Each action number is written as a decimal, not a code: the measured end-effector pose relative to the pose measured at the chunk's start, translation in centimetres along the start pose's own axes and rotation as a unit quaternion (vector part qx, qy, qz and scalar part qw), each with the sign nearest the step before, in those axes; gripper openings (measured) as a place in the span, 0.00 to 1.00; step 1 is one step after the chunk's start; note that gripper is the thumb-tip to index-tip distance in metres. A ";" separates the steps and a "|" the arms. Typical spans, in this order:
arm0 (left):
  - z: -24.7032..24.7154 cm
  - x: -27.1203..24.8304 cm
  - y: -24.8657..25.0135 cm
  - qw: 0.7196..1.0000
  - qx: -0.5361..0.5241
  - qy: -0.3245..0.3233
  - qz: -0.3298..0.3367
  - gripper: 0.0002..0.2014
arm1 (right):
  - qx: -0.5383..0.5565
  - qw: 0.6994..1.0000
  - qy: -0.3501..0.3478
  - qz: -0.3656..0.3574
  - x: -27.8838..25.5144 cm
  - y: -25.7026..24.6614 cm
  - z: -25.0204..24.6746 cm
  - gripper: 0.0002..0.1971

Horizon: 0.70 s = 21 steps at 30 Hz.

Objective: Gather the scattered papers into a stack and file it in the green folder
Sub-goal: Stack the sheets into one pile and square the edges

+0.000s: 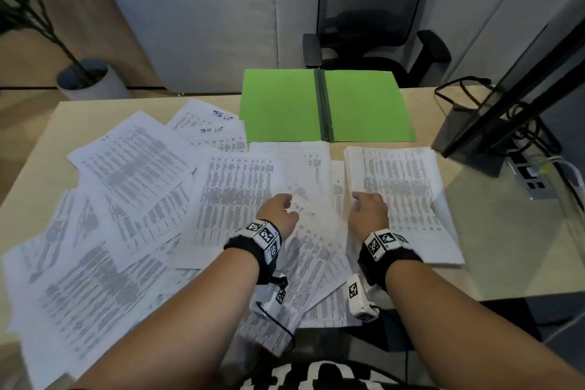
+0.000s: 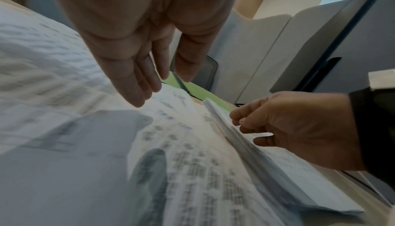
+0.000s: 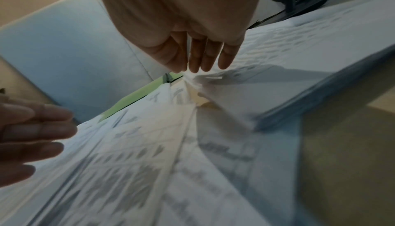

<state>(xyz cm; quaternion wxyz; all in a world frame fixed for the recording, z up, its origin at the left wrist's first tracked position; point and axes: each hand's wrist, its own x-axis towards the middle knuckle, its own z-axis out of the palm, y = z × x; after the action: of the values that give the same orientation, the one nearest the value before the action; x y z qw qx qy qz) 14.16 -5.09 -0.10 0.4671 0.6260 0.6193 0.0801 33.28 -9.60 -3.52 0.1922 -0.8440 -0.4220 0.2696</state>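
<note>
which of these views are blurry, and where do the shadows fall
Head view: mostly sharp; printed rows on the scattered papers are legible as rows, the green folder crisp, straight edges bowed by the wide lens. Left wrist view: near sheets smeared, a dark shadow of the left hand on the paper. Right wrist view: soft throughout; the right hand casts a long shadow over the neat stack.

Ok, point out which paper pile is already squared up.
The stack of papers under the right hand, right of the scattered papers: its edges align.
</note>
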 end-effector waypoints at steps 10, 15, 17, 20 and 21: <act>-9.2 -0.1 -11.0 0.974 0.184 0.100 -0.087 0.30 | 0.032 0.997 -0.072 -0.025 -2.6 -7.0 8.1 0.21; -10.0 0.4 -14.0 0.969 0.187 0.083 -0.141 0.53 | 0.014 0.996 -0.084 -0.020 -3.7 -9.6 9.6 0.30; -10.1 0.8 -14.1 0.976 0.154 0.079 -0.135 0.60 | 0.037 0.994 -0.097 -0.017 -4.2 -10.6 10.0 0.34; -10.2 1.3 -14.7 0.985 0.096 0.058 -0.129 0.57 | 0.106 0.989 -0.103 0.018 -4.8 -11.3 10.5 0.37; -10.2 1.4 -14.9 0.988 0.094 0.052 -0.114 0.49 | 0.130 0.986 -0.098 0.036 -4.9 -11.4 10.6 0.37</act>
<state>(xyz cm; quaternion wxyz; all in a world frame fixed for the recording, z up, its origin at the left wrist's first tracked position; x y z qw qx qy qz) -2.93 -2.02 -5.36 0.3794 0.5876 0.7147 0.0002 17.38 -6.10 -4.04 0.2481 -0.7962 -0.3691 0.4103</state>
